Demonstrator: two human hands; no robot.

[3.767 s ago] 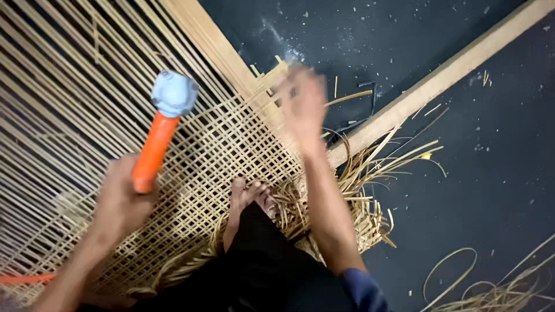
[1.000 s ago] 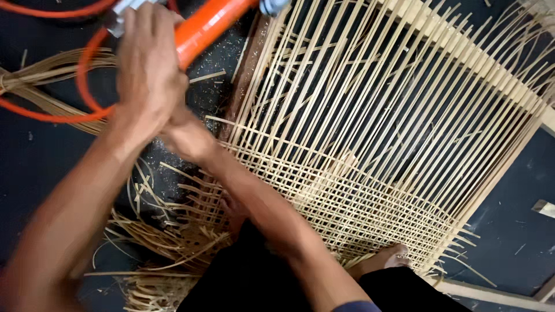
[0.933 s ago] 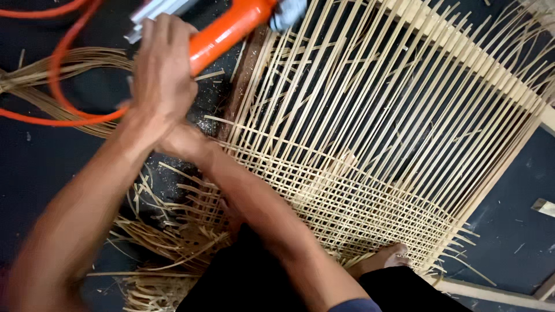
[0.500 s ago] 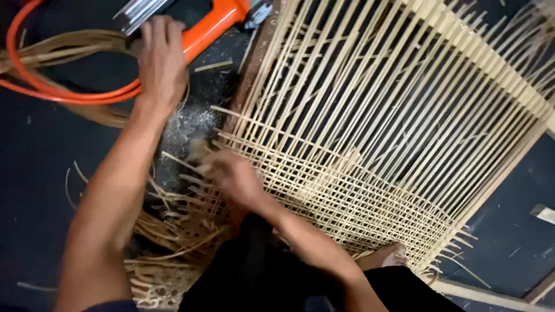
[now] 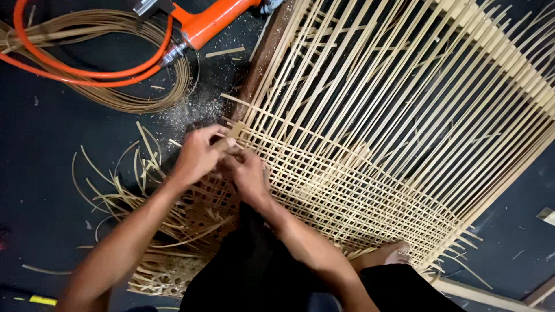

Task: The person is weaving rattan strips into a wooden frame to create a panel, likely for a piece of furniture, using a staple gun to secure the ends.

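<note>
- The woven cane panel (image 5: 370,167) lies flat on the dark floor (image 5: 46,173), and serves as the landmark here.
- At the panel's near-left corner, the left hand (image 5: 196,156) has its fingers pinched on a cane strip (image 5: 228,141).
- The right hand (image 5: 248,173) rests just beside it, fingers curled on the weave; their grip cannot be told.
- An orange air tool (image 5: 214,23) lies beyond the panel's left edge, untouched.
- The step appears to be weaving a cross strip; next calls for threading it over-under.

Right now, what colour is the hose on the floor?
Bright orange hose, clearest in the head view.
</note>
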